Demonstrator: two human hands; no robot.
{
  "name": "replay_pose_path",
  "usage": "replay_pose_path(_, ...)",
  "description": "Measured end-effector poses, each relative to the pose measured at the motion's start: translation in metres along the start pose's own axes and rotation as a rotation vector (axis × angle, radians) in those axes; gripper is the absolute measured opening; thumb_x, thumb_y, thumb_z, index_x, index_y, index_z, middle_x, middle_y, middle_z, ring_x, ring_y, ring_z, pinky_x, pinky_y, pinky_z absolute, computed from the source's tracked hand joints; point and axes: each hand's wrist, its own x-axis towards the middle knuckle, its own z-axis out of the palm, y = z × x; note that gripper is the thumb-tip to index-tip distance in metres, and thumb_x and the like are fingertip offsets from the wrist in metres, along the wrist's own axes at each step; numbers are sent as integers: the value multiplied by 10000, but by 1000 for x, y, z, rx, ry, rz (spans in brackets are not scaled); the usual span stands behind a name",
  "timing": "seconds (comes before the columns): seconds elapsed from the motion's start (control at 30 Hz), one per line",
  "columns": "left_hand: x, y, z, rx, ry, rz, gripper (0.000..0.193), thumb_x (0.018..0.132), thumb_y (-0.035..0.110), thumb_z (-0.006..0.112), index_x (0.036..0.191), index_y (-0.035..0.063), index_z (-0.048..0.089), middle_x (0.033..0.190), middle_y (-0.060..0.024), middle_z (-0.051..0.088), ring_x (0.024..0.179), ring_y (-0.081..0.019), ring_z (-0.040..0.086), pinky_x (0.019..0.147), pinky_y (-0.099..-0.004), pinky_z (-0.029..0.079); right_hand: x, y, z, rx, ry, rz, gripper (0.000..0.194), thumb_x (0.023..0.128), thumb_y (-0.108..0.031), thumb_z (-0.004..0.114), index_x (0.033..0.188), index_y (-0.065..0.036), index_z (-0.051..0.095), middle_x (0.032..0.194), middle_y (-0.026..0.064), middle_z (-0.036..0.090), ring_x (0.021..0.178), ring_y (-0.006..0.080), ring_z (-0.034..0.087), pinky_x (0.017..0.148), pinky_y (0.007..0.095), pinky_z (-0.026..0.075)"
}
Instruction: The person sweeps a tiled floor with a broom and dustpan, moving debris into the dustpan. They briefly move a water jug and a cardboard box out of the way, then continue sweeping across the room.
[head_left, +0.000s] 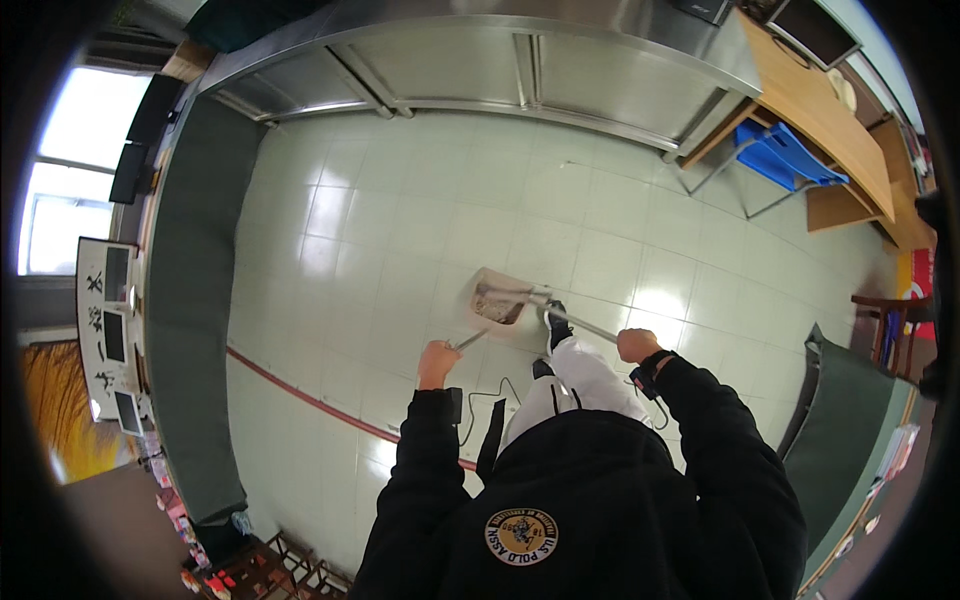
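Note:
My left hand (439, 365) is closed around the upper end of a thin metal handle (471, 340) that points down to a pinkish plastic dustpan (513, 316) on the tiled floor. Inside the pan lies brownish-grey debris (491, 309). In my right hand (637, 345) is a long pale handle (589, 325), apparently a broom's, slanting down and left. Its blurred lower end (534, 295) reaches over the right side of the dustpan, so contact with the debris is unclear. One black shoe (556, 324) stands just right of the pan.
A stainless steel counter (480, 67) spans the far side. A blue folding chair (787, 157) stands by a wooden desk (832, 112) at far right. Green cloth-covered tables (191, 300) line the left. A red line (315, 403) crosses the floor, and a thin cable (472, 420) hangs near my left wrist.

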Motion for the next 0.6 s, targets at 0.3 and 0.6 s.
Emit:
replay_pose_path(0.3,-10,-21,23,16,-43,1,303,653,279,689,842,49,632,804,-147,629,789,-316,603,662,-384,460,-97,38,38,99,30,154,227,721,-134,495,885,-21,603,881,177,624,827,317,611,701,389,495)
replay_pose_path(0.6,-93,41,67,153,-47,48,306,666,272,666,904,88,613,887,-122,622,859,-308,587,716,-401,460,-37,129,16,231,112,236,222,724,-122,464,804,-8,637,725,127,642,667,257,636,618,363,511)
